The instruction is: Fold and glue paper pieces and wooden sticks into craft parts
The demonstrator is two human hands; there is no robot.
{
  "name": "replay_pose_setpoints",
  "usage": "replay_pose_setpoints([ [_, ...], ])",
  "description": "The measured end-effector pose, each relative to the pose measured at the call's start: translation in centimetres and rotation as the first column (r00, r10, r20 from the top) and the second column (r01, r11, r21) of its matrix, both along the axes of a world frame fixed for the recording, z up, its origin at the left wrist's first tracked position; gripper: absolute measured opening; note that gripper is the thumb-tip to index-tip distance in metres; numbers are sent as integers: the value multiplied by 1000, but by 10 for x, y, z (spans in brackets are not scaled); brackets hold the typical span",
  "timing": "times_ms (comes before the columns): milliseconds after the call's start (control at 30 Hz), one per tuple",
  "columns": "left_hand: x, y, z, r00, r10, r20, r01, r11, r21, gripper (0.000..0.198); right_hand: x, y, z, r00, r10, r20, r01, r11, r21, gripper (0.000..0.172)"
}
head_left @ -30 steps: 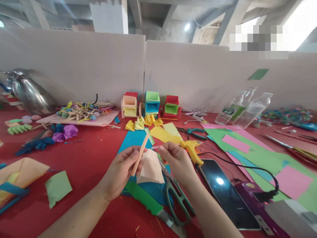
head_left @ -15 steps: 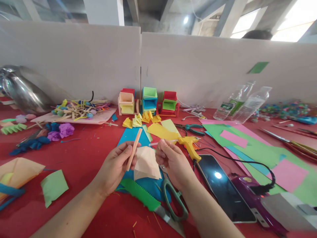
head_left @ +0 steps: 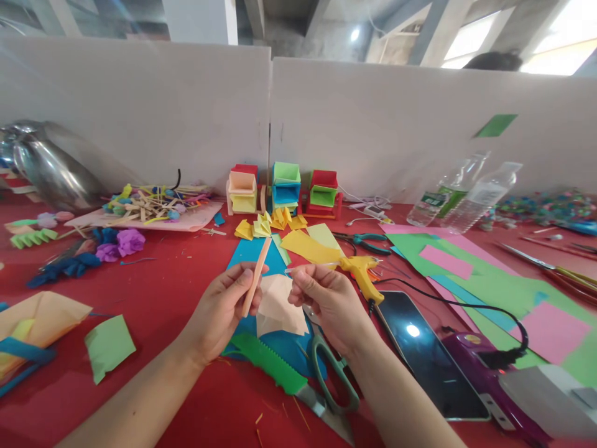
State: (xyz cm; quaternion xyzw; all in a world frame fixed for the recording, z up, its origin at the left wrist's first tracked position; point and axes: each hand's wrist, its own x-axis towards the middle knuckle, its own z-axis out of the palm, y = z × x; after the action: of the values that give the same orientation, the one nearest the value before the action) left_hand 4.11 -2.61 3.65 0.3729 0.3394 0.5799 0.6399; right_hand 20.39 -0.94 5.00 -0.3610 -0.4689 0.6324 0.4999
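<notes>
Landmark: cream paper sheet [head_left: 280,308], lying on blue paper [head_left: 247,250] on the red worktop [head_left: 156,292]. Left hand [head_left: 217,311] at the sheet's left edge: thumb and fingers pinch a folded peach strip [head_left: 256,280], held tilted, upper end leaning right. Right hand [head_left: 329,305] at the sheet's right edge: fingertips drawn together; cannot tell whether anything is gripped. Yellow glue gun [head_left: 362,277]: right of the sheet, past the right hand. Scissors [head_left: 318,341]: lower right of the sheet. Green-handled cutter [head_left: 275,364]: just below the sheet. Phone [head_left: 431,358]: farther right of it.
</notes>
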Motion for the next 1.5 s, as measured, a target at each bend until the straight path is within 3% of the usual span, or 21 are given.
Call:
replay_pose_setpoints([
  [233, 0, -1, 0, 1000, -13, 0, 13, 1000, 10, 19, 0, 0, 4, 999, -41, 23, 39, 998, 48, 24],
  [400, 0, -1, -1, 1000, -28, -4, 28, 1000, 5, 19, 1, 4, 3, 982, -190, 16, 188, 979, 80, 32],
  [467, -1, -1, -2, 1000, -26, -8, 26, 1000, 3, 20, 5, 8, 0, 959, -269, 89, 257, 958, 127, 36],
  [533, -1, -1, -2, 1000, -25, -8, 25, 1000, 7, 20, 12, 14, -4, 901, -358, 247, 309, 926, 216, 43],
  [667, -1, -1, -3, 999, -32, -14, 32, 999, 16, 20, 29, 23, -8, 676, -480, 559, 331, 876, 351, 52],
  [733, -1, -1, -3, 999, -44, -29, 45, 999, 19, 21, 34, 26, -8, 615, -533, 581, 333, 843, 421, 38],
  [767, -1, -2, -3, 998, -53, -39, 53, 998, 21, 22, 34, 26, -7, 629, -549, 550, 333, 830, 448, 28],
  [833, 0, -4, -3, 995, -79, -62, 81, 996, 25, 23, 31, 23, -4, 734, -507, 452, 316, 844, 434, 32],
  [933, 2, -8, -2, 986, -133, -99, 136, 990, 21, 24, 19, 14, 1, 905, -294, 309, 198, 931, 307, 33],
  [1033, 5, -12, 1, 974, -207, -97, 207, 978, -8, 24, 8, 3, 5, 984, -107, 145, 69, 966, 247, 25],
  [1200, 9, -15, 6, 950, -311, -36, 310, 950, -43, 21, 2, -1, 4, 998, 65, 5, -65, 969, 237, 10],
  [1500, 7, -16, 4, 914, -399, 68, 404, 911, -87, 27, 3, -2, 1, 982, 179, -63, -170, 976, 137, 13],
])
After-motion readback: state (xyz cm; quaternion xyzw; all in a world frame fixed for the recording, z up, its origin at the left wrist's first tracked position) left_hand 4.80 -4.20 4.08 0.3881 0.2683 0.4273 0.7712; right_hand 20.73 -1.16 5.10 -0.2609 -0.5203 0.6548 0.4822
